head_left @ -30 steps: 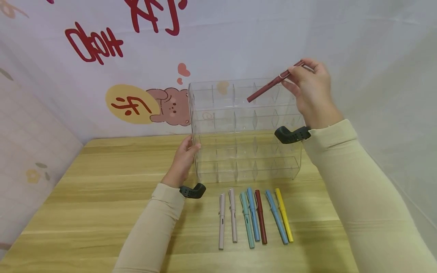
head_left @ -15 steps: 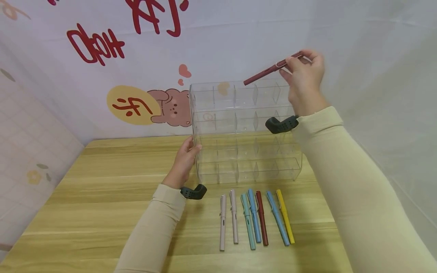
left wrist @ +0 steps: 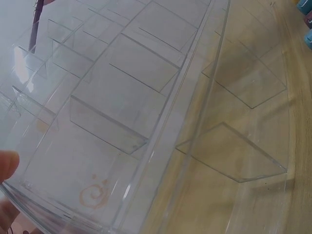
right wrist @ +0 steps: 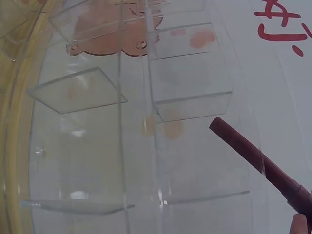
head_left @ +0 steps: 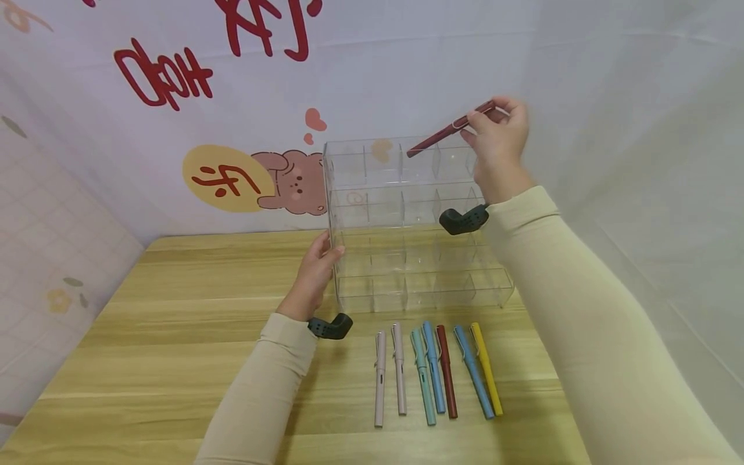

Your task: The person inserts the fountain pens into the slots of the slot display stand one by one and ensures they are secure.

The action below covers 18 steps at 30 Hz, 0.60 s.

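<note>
A clear acrylic organizer [head_left: 385, 208] with rows of divided compartments stands upright on the table. My left hand [head_left: 314, 274] grips its left side panel, thumb in front; in the left wrist view the thumb [left wrist: 7, 165] shows at that edge. Above the right part of the organizer, my right hand [head_left: 501, 145] pinches a dark red pen [head_left: 438, 137] near its clip end. The pen slants down to the left, its lower end at the top row near the middle compartment. In the right wrist view the dark red pen [right wrist: 253, 156] points toward a top-row compartment.
In front of the organizer lie two pale pink pens [head_left: 380, 381], a green pen [head_left: 423, 378], two blue pens [head_left: 433, 368], a red pen [head_left: 447, 371] and a yellow pen [head_left: 487, 368]. A printed cloth [head_left: 407, 71] hangs behind the wooden table [head_left: 174, 310].
My right hand has moved left with the dark red pen, rising first and then lowering toward the organizer's top row. The left hand stays on the side panel.
</note>
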### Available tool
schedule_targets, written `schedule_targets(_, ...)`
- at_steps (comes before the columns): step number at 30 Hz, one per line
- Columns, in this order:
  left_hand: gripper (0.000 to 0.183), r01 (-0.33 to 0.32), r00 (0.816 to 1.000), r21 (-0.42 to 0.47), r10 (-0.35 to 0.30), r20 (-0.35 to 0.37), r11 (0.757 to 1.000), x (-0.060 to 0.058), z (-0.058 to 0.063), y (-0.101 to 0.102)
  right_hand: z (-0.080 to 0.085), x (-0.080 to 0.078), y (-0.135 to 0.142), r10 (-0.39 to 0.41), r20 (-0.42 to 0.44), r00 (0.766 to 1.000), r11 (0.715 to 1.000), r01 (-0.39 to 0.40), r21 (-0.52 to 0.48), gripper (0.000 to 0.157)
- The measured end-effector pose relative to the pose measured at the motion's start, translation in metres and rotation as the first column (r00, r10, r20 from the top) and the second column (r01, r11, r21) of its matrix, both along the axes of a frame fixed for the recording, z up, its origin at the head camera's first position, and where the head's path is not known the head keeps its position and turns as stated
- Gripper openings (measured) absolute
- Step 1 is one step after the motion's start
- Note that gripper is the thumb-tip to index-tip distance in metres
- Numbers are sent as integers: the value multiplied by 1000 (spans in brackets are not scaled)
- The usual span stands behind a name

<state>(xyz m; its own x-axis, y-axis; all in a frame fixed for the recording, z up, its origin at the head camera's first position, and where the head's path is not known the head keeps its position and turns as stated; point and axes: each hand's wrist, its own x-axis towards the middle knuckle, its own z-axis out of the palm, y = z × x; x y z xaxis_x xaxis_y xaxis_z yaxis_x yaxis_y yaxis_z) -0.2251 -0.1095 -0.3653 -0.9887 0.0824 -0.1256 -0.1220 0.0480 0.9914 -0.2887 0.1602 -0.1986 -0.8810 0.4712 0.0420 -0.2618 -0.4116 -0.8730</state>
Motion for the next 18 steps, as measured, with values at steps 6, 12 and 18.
schedule_targets(6, 56, 0, 1000, 4, 0, -2, 1000, 0, 0, -1, -6, 1, -6, 3, -12, 1000, 1000, -3, 31, 34)
schedule_targets(12, 55, 9, 1000, 9, -9, -14, 1000, 1, -2, -1, -11, 3, -10, 16, -18, 1000, 997, -15, 76, 35)
schedule_targets(18, 56, 8, 1000, 12, -8, -9, 1000, 1, -4, -2, -14, 4, -11, 11, -4, 1000, 991, -10, 132, 37)
